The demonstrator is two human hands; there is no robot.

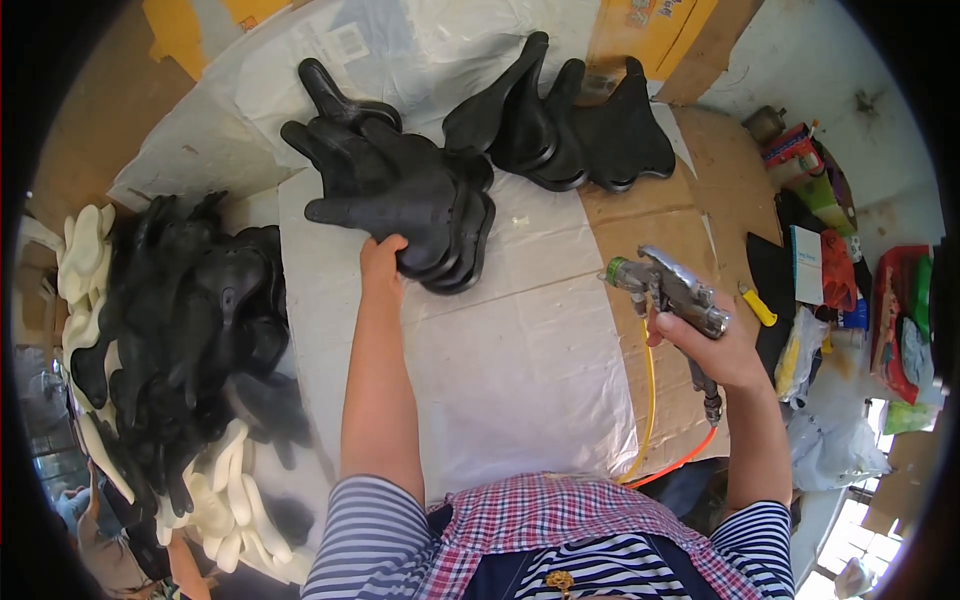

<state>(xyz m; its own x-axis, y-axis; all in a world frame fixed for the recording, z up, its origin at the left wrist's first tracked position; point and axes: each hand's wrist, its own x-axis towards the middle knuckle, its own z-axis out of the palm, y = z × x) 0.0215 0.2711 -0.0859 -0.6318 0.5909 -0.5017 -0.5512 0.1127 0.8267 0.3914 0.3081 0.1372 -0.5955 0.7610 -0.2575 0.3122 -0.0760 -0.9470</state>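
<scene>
Head view: a person in a striped shirt and plaid apron stands at a counter (530, 350) covered with white plastic sheet and cardboard.
Left hand: the left hand (382, 262) reaches forward and rests on the near edge of a stack of black bicycle saddles (420, 200); its fingers (388, 243) curl over the rim of the stack, touching it, though whether they truly clamp it cannot be told.
Right hand: the right hand (715, 350) is closed around the handle of a metal spray gun (665, 285), nozzle pointing left, held above the cardboard at the right of the counter.
Hoses: a yellow hose (650, 400) and an orange hose (680, 462) hang from the gun down toward the person's body.
Saddle stack: overlapping, noses pointing left and up, at the far middle of the counter.
Second group: more black saddles (570, 125) lie just beyond and to the right, near the stack.
Left side: a large heap of black saddle shells (190, 320) sits over white foam pads (225, 500), well apart from the spray gun.
Right side: a yellow utility knife (758, 305) lies near assorted packets and bags (850, 290).
</scene>
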